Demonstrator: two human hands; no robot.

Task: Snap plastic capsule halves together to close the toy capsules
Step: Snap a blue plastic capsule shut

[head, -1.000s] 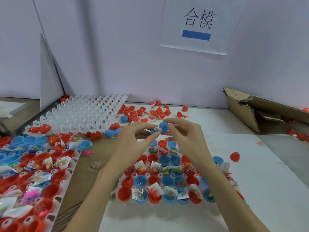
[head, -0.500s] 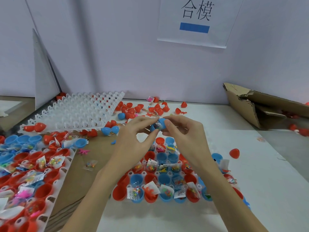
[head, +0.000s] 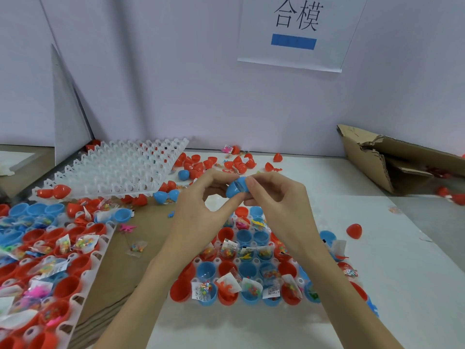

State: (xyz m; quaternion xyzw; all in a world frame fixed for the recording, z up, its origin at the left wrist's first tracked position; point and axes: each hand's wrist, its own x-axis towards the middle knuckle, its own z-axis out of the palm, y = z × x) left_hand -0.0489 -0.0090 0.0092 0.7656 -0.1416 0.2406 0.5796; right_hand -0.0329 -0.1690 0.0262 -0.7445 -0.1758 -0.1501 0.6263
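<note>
Held capsule [head: 236, 189] blue — tray halves [head: 247, 274] red, blue — empty tray [head: 113, 173] translucent white.

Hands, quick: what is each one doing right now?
Left hand: pinching the blue capsule with thumb and fingers.
Right hand: fingers curled on the same blue capsule.

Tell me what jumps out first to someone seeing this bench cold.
Both hands, left and right, meet at centre, pinching a blue capsule above a tray of red and blue cups stuffed with small toy packets. A second filled tray crowds the near left, with an empty white tray behind it. Loose red halves litter the back of the table, and a torn cardboard box lies at the far right.
</note>
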